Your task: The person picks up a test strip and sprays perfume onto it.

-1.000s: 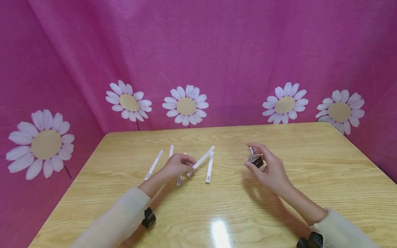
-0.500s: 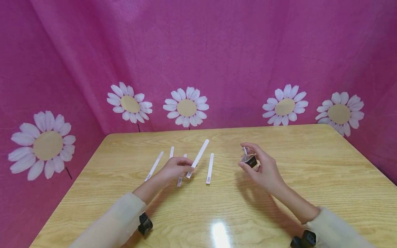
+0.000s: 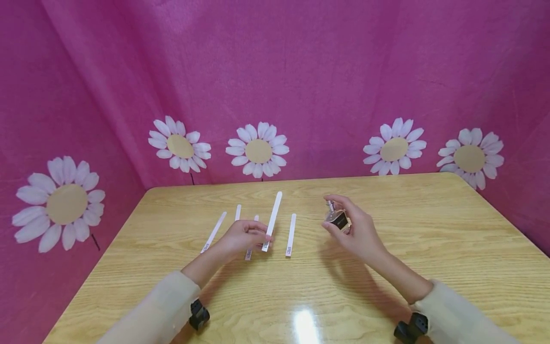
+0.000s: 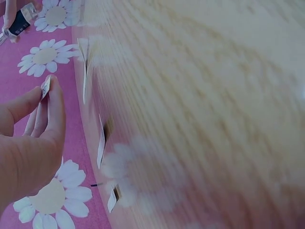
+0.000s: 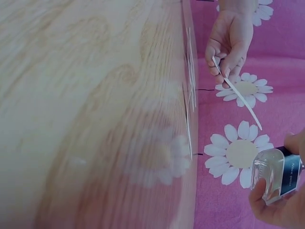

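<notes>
My left hand (image 3: pixel 238 241) pinches a white paper test strip (image 3: pixel 274 215) near its printed lower end, thumb against fingers, with the far end pointing up and away. In the right wrist view the held strip (image 5: pixel 243 102) stands off the table, slanting toward the bottle. My right hand (image 3: pixel 363 236) grips a small clear glass perfume bottle (image 3: pixel 338 220) with a black label, its index finger at the sprayer top. Bottle and strip are apart. Beside my left hand lie several more test strips, one to its right (image 3: pixel 290 235) and another at the far left (image 3: pixel 213 231).
The wooden table (image 3: pixel 386 200) reaches back to a pink curtain (image 3: pixel 318 86) printed with white daisies (image 3: pixel 258 150). A dark camera sits on each wrist, the left camera (image 3: pixel 199 315) close over the table.
My left hand has raised the strip off the neighbouring one and turned it more upright. My right hand has carried the perfume bottle leftward, nearer the strip.
</notes>
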`<state>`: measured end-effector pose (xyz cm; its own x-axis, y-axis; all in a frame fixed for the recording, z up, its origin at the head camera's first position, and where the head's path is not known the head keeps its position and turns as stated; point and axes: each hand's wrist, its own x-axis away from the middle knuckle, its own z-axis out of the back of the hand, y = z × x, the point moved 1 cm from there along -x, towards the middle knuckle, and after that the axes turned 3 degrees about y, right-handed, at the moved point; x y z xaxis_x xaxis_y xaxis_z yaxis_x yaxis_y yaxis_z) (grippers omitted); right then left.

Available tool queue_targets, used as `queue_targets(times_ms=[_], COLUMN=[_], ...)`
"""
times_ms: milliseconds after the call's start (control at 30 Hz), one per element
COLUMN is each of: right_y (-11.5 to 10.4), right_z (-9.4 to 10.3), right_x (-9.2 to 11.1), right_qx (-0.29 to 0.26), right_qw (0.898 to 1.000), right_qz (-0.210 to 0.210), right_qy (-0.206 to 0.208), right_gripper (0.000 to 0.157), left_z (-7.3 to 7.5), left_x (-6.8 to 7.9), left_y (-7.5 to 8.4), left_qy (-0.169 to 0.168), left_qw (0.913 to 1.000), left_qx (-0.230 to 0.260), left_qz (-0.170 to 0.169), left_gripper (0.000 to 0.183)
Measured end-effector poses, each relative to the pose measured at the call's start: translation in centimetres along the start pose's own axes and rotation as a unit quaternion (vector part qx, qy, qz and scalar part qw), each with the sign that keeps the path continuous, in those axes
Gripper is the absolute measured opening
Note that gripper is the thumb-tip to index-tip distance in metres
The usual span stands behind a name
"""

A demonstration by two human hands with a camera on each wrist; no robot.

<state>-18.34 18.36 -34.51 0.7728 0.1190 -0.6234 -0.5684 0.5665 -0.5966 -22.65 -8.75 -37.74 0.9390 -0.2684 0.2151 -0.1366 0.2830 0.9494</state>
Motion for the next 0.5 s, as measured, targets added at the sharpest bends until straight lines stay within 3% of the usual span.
queue_targets(times_ms=[500], right_y=[0.0], right_z=[-1.2], right_x=[-0.9], right_qx=[0.015], right_qw=[1.000], right_qz=[0.015], right_qy=[-0.021], right_gripper=[0.059], left_z=[-0.1], left_x=[0.9], left_y=[0.5], left_qy=[-0.047], left_qw=[0.9987], left_qx=[-0.016], left_qz=[-0.010], left_gripper=[0.027])
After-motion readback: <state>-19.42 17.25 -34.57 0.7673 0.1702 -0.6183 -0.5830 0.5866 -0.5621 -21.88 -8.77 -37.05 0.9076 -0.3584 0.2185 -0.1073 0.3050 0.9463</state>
